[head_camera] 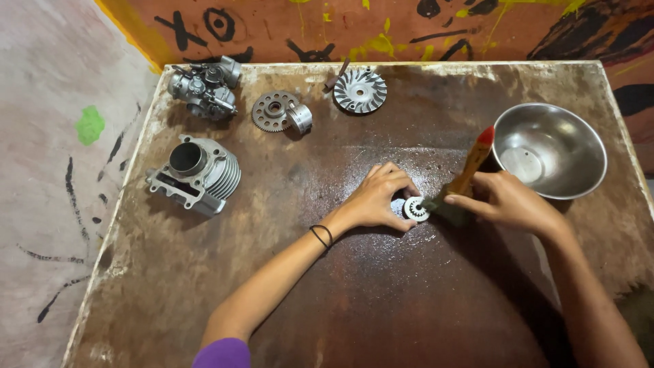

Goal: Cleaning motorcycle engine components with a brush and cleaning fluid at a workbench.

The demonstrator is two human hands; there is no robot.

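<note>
I see no packages, labels, signs or screens here. Nothing on the worn brown table top (381, 300) is wrapped, boxed or tagged, from its far edge to its near edge. The nearest thing to a sign is loose black and yellow hand-painted marks on the orange wall (354, 31) behind the table's far edge; they form no board or panel, only paint straight on the wall.

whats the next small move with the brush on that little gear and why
Probably sweep the brush across the small gear while the left hand pins it to the wet table: the right hand has the bristles right at the gear's edge.
</note>
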